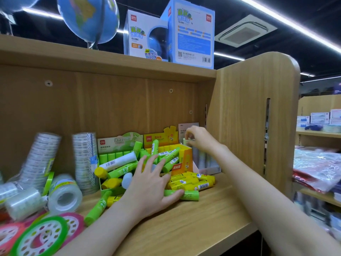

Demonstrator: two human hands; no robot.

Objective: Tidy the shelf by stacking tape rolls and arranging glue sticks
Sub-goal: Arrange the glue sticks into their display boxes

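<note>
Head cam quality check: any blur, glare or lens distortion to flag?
Head view: wide-angle bowing curves the shelf edge and ceiling light strips; edges smear, the red packets at right and tape rolls at left look soft; right hand slightly blurred; lighting even, no harsh glare on glue sticks.

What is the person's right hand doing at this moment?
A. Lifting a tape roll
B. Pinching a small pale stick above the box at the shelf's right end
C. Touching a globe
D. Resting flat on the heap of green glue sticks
B: the right hand pinches a small pale stick above the box, while the left hand lies spread over the loose glue sticks.
</note>
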